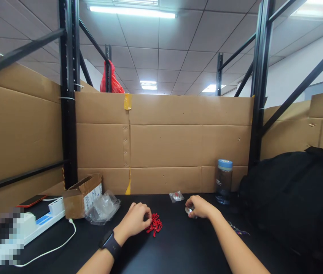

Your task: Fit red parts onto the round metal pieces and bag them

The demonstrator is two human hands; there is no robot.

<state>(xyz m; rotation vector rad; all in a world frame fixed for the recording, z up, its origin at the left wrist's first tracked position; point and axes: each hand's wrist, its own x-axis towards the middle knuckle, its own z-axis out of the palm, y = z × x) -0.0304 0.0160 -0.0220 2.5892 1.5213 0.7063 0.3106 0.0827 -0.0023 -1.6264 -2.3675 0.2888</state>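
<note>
My left hand (135,220), with a dark watch on its wrist, is at the left edge of a bundle of red cord (156,225) lying on the black table. Its fingers are curled and closed against the cord; their tips are partly hidden. Further right, my right hand (199,206) grips a small shiny round object (189,209) from above, close to the tabletop. The fingers cover part of that object, so its kind does not show. Just behind it lies a small clear plastic packet (176,196) with something red and white inside.
At left stand an opened cardboard box (77,199), a crumpled clear plastic bag (104,207) and a white power strip (43,224) with a cable. A blue-lidded bottle (224,182) and a black bag (292,201) are at right. Cardboard walls (164,144) enclose the table.
</note>
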